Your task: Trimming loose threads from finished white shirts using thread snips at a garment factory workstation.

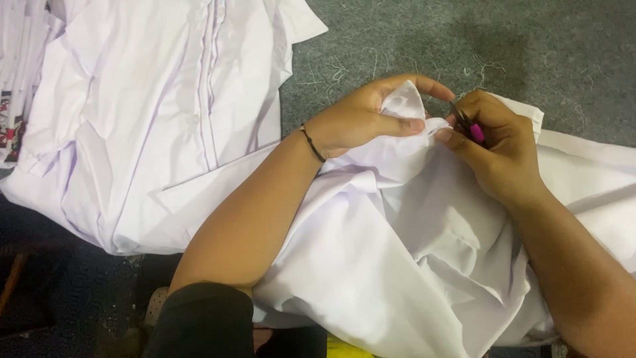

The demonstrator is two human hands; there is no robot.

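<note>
The left hand (358, 119) pinches a bit of the white cloth (411, 245) between thumb and fingers (414, 124), so those fingers are closed on the cloth. A thin black band (312, 143) goes around that wrist. The right hand (493, 142) is just beside the left hand. Its fingers are curled tight around a small cutting tool (467, 124) with dark blades and a pink handle. The tip of the tool points at the pinched bit of cloth, right where the two hands meet.

The white cloth lies in a big, crumpled heap under both arms. It spreads from the middle of the view to the right edge and down to the bottom edge. One straight hem shows beside the right hand, at the top of the heap.

To the left sits a pile of white shirts (152, 119). Its near edge touches the crumpled cloth under the left arm. The pile reaches the top edge of the view. More folded white things (20, 59) sit at the far left edge.

Everything rests on a grey table (543, 46). The open room is past the hands, at the top right, where the grey top is bare but for short loose threads (338, 69). There is little room between the two hands. At the bottom left it is dark, and I cannot tell what is there.
</note>
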